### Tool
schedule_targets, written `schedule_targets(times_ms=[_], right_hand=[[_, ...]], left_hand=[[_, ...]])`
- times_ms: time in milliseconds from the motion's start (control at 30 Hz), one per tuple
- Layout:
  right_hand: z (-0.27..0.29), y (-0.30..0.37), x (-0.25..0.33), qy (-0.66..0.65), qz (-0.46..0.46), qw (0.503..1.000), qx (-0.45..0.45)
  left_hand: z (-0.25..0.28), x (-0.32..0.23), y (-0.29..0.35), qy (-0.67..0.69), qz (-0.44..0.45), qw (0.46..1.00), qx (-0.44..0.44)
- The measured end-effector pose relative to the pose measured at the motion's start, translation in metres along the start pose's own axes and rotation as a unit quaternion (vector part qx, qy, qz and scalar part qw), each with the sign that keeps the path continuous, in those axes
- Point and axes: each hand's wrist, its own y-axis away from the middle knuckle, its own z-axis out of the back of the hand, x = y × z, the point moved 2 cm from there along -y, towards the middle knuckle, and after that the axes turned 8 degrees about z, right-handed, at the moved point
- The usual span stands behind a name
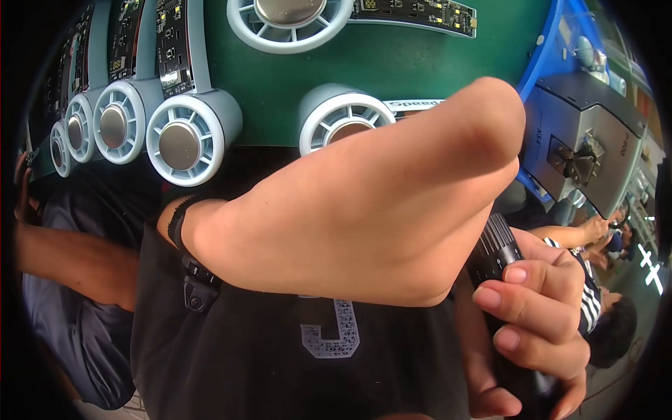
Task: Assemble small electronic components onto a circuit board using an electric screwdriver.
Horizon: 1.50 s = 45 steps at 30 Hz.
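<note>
In the middle, close to the camera, my left hand (378, 203) stretches rightward, a black band with a small camera (198, 297) around its wrist. A bent knuckle shows at its upper right, while its fingertips are hidden behind it. At the lower right, my right hand (546, 315) wraps its fingers around a black electric screwdriver (498, 245) with a ribbed collar. The collar lies beside my left hand; I cannot tell if they touch. Partly hidden beyond my left hand is a white round fan-like housing (336, 112) with a metal disc in its centre.
On the green mat (273, 84), several similar housings with open circuit boards (173, 49) line the left; another (290, 24) lies at the top. A grey screw feeder (581, 140) stands beside a blue frame (549, 42) at right. People sit on both sides, one in striped sleeves (591, 301).
</note>
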Motion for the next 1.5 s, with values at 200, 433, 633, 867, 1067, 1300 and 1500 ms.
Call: schedule_targets(times_ms=[200, 433, 633, 867, 1067, 1300, 1500], right_hand=[[0.016, 0.011, 0.001, 0.041, -0.01, 0.999, 0.004], [0.03, 0.012, -0.016, 0.217, -0.043, 0.97, -0.101], [0.045, 0.023, -0.034, 0.118, 0.009, 0.973, -0.2], [0.081, 0.015, -0.021, 0.182, -0.115, 0.976, -0.026], [0.089, 0.013, -0.019, 0.156, -0.115, 0.979, -0.06], [0.086, 0.006, -0.003, 0.119, -0.113, 0.982, -0.096], [0.09, 0.006, -0.002, 0.094, -0.108, 0.981, -0.133]], left_hand=[[0.007, 0.003, 0.005, 0.029, 0.157, 0.987, -0.02], [-0.033, 0.024, 0.043, 0.097, 0.151, 0.981, -0.073], [-0.035, 0.019, 0.043, 0.104, 0.171, 0.979, -0.025], [-0.037, 0.019, 0.043, 0.111, 0.19, 0.975, -0.011], [-0.036, 0.019, 0.041, 0.103, 0.193, 0.976, 0.002], [-0.035, 0.019, 0.041, 0.104, 0.201, 0.974, 0.006], [-0.038, 0.018, 0.03, 0.101, 0.191, 0.97, -0.108]])
